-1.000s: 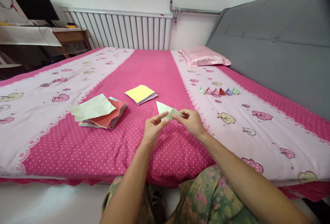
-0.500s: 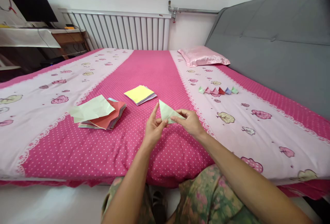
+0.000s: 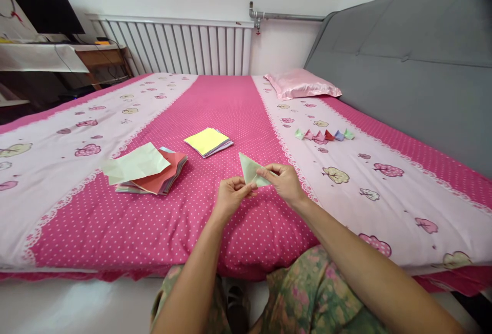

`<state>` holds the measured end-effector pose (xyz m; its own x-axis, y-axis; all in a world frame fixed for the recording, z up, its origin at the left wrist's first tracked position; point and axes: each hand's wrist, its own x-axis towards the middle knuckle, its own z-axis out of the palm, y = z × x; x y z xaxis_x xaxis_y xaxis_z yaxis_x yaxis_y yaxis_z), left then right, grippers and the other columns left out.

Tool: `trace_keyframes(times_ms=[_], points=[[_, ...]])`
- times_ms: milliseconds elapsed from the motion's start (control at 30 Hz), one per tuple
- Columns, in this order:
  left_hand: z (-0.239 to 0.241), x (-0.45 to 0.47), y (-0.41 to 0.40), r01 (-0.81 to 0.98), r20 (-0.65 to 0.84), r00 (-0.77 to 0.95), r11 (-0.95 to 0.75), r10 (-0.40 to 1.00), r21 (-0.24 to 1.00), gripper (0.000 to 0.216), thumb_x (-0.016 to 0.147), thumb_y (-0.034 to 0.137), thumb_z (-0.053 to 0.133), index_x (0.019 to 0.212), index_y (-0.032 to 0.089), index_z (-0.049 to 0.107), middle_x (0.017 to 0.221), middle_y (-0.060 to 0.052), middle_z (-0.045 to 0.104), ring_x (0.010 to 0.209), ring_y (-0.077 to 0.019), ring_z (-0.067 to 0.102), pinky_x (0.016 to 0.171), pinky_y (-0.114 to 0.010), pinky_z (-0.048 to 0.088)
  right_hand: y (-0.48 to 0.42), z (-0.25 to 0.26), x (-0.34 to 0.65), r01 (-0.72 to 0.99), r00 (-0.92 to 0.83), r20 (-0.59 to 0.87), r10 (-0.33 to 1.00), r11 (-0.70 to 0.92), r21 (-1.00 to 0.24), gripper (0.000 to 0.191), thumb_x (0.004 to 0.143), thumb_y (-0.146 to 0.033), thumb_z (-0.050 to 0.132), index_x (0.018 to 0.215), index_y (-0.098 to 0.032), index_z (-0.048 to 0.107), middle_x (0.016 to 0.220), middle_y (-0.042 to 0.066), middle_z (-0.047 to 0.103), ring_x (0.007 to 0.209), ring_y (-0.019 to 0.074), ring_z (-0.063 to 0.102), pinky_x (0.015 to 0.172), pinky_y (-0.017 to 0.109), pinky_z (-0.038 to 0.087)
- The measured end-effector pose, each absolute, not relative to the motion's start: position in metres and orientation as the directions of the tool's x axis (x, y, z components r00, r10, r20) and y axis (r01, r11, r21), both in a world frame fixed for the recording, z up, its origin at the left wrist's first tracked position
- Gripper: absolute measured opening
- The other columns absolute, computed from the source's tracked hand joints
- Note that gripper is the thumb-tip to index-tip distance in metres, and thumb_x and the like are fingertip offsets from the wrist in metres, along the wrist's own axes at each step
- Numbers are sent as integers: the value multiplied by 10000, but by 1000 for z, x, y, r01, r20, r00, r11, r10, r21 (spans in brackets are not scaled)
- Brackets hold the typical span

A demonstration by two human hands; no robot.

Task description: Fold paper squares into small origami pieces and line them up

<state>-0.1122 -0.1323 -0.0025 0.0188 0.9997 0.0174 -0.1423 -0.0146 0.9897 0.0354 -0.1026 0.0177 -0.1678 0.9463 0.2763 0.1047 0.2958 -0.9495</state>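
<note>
I hold a pale green folded paper [image 3: 249, 169] above the pink dotted bedspread [image 3: 215, 221]. My left hand [image 3: 229, 196] pinches its lower edge with curled fingers. My right hand [image 3: 283, 182] pinches the right side of the same paper. One pointed corner of the paper sticks up and away from me. Both hands are closed on it, close together, near the bed's front edge.
A stack of coloured paper sheets [image 3: 146, 170] lies to the left, a smaller yellow-topped stack [image 3: 208, 141] behind the hands. A row of small folded paper pieces [image 3: 325, 134] sits at right, near a pink pillow [image 3: 302, 84]. A grey headboard [image 3: 415, 62] stands right, a radiator [image 3: 172, 47] at the back.
The paper's pointed corner turned more upright and the paper shifted slightly right. My left forefinger, raised half a second ago, has curled back into a pinch.
</note>
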Motion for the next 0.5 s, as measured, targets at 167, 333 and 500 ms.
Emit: trace_keyframes(times_ms=[167,333,500], points=[[-3,-113,-132,-140,-11,12,12,1000,990,249,551,344,735,617,115,663,539,-39,654,452,-112,565,483,-218,426,-101,17,37,113,-203,244,948,271,-956,307,655,-447,630,664,-142,656,594,2,600,531,119,516,511,231,391],[-3,-117,-131,-179,-11,-51,1,999,984,257,581,359,719,659,122,655,607,-52,679,525,-127,606,555,-239,466,-103,20,39,112,-218,224,950,252,-961,299,564,-386,717,720,-144,635,623,-2,614,546,119,540,519,226,409],[0,-117,-132,-220,-18,-57,5,998,975,268,580,352,722,661,110,644,620,-61,683,541,-130,617,571,-244,484,-104,23,38,43,-160,171,972,180,-983,254,569,-327,723,714,-144,622,547,-2,608,487,118,547,464,217,401]])
